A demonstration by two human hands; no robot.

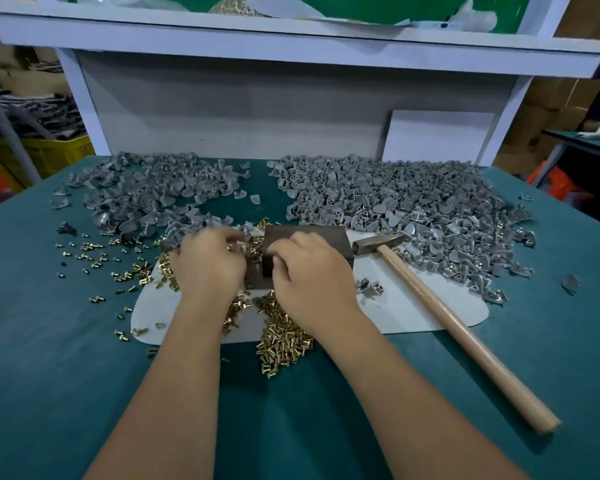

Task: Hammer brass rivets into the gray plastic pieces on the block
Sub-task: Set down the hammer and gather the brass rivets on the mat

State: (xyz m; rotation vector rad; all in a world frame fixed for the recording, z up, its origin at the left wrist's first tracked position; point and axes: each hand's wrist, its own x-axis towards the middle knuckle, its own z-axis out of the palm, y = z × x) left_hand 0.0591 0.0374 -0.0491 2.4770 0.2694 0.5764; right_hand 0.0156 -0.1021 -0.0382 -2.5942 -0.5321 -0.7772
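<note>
Two bare hands work at a green-topped table (pixel 66 341). The left hand (pixel 210 263) lies palm down, fingers curled among loose brass rivets (pixel 284 344); whether it holds one cannot be told. The right hand (pixel 312 275) rests on the near edge of a dark rectangular block (pixel 305 235), fingers curled; what they pinch is hidden. A hammer (pixel 440 306) with a smooth wooden handle lies untouched just right of the block, on a pale rounded mat (pixel 413 313). Curved gray plastic pieces (pixel 413 209) are heaped behind. A yellow crate (pixel 49 150) stands far left, contents unclear.
</note>
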